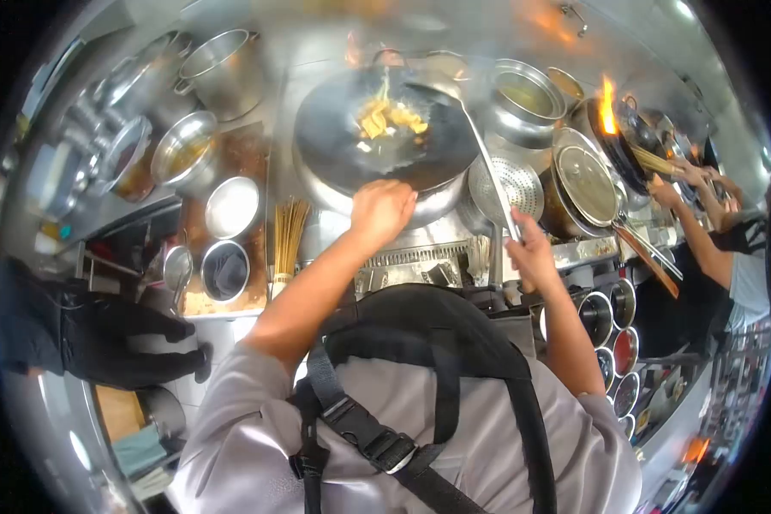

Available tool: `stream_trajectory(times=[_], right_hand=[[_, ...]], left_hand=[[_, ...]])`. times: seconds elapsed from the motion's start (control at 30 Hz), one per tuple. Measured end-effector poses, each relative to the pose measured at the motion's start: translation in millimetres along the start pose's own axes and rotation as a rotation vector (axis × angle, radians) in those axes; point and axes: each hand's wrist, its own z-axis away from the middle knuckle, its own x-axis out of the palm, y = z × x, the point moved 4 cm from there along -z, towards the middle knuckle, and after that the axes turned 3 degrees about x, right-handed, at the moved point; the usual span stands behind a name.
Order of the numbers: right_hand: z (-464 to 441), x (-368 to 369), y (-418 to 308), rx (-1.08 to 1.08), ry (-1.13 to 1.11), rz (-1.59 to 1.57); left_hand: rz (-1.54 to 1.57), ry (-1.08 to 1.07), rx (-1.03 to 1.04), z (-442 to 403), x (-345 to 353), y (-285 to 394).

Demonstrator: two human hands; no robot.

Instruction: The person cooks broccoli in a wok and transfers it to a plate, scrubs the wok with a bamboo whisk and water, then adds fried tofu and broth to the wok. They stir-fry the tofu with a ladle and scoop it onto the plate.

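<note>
A large dark wok (325, 128) sits on the stove in front of me, with yellowish food pieces (390, 118) in it and steam above. My left hand (385, 211) is closed on the wok's near rim. In my right hand (532, 253) is the handle of a long metal ladle (487, 158), which reaches over the wok's right edge; its far end is hard to make out. A perforated strainer (519, 187) lies just right of the wok, beside the ladle's shaft.
Pots and bowls (232, 208) stand at left, near a bamboo brush (290, 236). At right are a mesh strainer (586, 187), seasoning containers (625, 349), and a co-worker's arm (702, 227) by a flaming wok (612, 146). Another person's dark-clothed legs (120, 334) show at left.
</note>
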Motion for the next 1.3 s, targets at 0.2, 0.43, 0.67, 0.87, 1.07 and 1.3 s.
stream_trajectory(times=[0.2, 0.43, 0.67, 0.87, 1.07, 1.3], right_hand=[[-20, 23, -36, -0.261, 0.038, 0.418], [7, 117, -100, 0.130, -0.535, -0.570], [3, 267, -123, 0.163, -0.773, -0.032], [17, 341, -111, -0.010, -0.724, 0.248], [31, 355, -111, 0.139, -0.737, 0.159], [36, 345, -125, 0.269, -0.773, 0.052]], left_hand=[[0.096, 0.107, -0.024, 29, -5, 6], [0.116, 0.121, -0.677, 224, -79, -84], [0.401, 0.713, -1.237, 274, -153, -237], [0.786, 0.809, -1.438, 278, -122, -290], [0.884, 0.968, -1.353, 273, -119, -294], [0.925, 1.001, -1.278, 269, -116, -299]])
